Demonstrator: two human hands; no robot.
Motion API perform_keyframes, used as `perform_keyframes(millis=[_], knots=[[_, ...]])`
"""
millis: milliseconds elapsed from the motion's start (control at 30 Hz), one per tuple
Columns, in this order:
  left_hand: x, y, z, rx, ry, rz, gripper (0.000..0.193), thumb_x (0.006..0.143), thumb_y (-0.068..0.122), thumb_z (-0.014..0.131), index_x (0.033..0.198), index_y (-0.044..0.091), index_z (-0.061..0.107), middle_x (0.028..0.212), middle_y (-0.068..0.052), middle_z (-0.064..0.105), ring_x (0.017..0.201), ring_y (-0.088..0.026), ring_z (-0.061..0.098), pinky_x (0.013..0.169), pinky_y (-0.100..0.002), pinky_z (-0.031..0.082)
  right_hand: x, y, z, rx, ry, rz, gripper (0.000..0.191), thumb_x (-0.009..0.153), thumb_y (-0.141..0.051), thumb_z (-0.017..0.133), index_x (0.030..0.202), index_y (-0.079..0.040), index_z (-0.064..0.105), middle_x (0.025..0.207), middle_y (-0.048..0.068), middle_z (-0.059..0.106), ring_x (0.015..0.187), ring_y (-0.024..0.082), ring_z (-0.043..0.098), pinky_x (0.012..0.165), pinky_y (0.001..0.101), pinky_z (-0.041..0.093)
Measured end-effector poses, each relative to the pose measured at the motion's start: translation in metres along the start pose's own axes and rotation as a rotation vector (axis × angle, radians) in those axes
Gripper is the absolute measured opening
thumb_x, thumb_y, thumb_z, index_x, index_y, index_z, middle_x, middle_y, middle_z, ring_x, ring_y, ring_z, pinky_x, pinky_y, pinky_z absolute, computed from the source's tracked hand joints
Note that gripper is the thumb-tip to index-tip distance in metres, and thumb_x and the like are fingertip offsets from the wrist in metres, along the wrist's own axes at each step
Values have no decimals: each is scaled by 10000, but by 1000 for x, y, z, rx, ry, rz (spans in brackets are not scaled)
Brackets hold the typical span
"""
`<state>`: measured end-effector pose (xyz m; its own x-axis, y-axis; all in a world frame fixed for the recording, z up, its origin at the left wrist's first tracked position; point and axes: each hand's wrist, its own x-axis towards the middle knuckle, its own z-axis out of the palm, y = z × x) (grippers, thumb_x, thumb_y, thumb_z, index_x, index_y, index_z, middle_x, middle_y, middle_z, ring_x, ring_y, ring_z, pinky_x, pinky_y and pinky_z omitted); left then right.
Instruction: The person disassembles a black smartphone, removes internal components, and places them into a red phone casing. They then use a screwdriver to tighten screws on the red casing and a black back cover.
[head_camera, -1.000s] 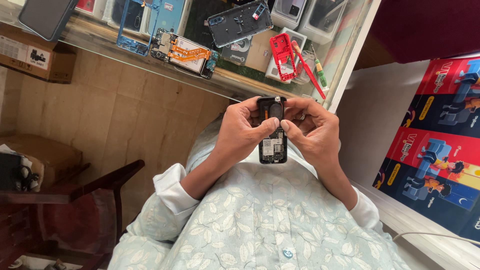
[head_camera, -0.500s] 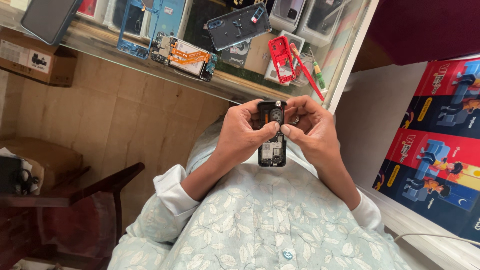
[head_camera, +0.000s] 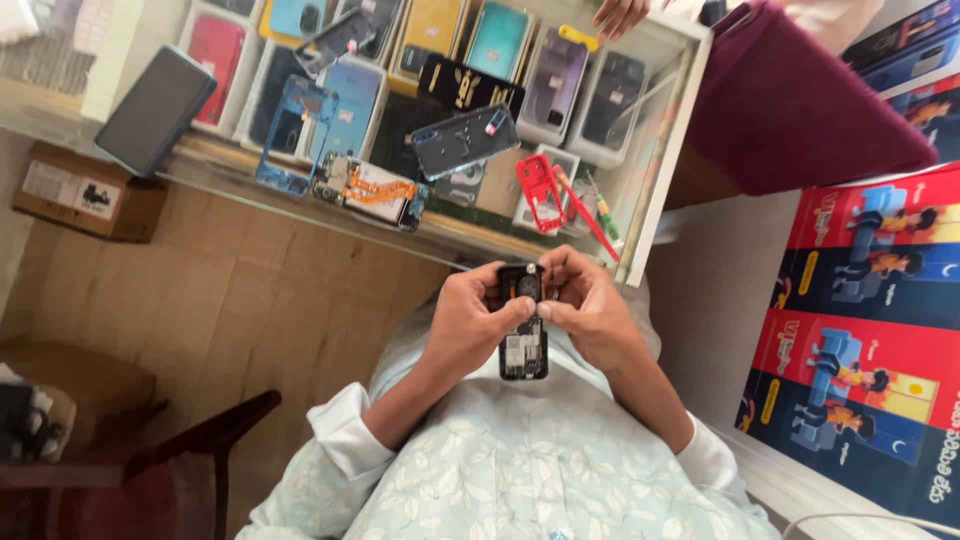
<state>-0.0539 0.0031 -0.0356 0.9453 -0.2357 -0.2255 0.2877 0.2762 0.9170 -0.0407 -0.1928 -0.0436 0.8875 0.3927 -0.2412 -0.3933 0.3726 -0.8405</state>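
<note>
A small black opened phone (head_camera: 524, 335) with its back cover off is held upright in front of my chest. My left hand (head_camera: 470, 322) wraps its left side, thumb pressing on the exposed board. My right hand (head_camera: 588, 308) grips the right side, thumb and fingers pinching near the upper part by the round speaker. Both hands touch the phone at once.
A glass counter (head_camera: 640, 215) ahead holds phone frames, a red frame (head_camera: 538, 192), a dark back cover (head_camera: 464, 140), a red screwdriver (head_camera: 585, 215). A dark tablet (head_camera: 156, 96) and cardboard box (head_camera: 85, 192) lie left. Another person's hand (head_camera: 620, 14) shows at top. Chair arm (head_camera: 215, 430) lower left.
The view has tilted so more of the counter shows. My hands hold the phone in the same grip, with the thumbs shifted slightly on it.
</note>
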Motion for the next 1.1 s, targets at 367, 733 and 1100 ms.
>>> perform_keyframes(millis=[367,733,1100], knots=[[3,-9,-1,-16,-31,-16,182,870,14,740,1042,-36,709,905,-19,724,794,-41,641,718,-228,560,3,3,-9,-54,-12,15,489,775,-121,877,1144,-30,569,978,21,613,914,100,594,831,282,501],[2,-4,0,-17,-25,-10,200,865,36,744,1051,-32,722,915,-17,738,807,-41,655,733,-225,559,1,3,-10,-43,-1,9,478,782,-86,846,1172,-21,576,994,28,606,946,110,586,854,283,495],[0,6,4,241,5,64,119,897,26,746,972,-56,703,817,-34,674,750,-45,562,647,-244,504,-3,-5,-7,-117,6,-58,476,790,-102,849,1182,-27,589,990,17,597,907,94,568,748,249,462]])
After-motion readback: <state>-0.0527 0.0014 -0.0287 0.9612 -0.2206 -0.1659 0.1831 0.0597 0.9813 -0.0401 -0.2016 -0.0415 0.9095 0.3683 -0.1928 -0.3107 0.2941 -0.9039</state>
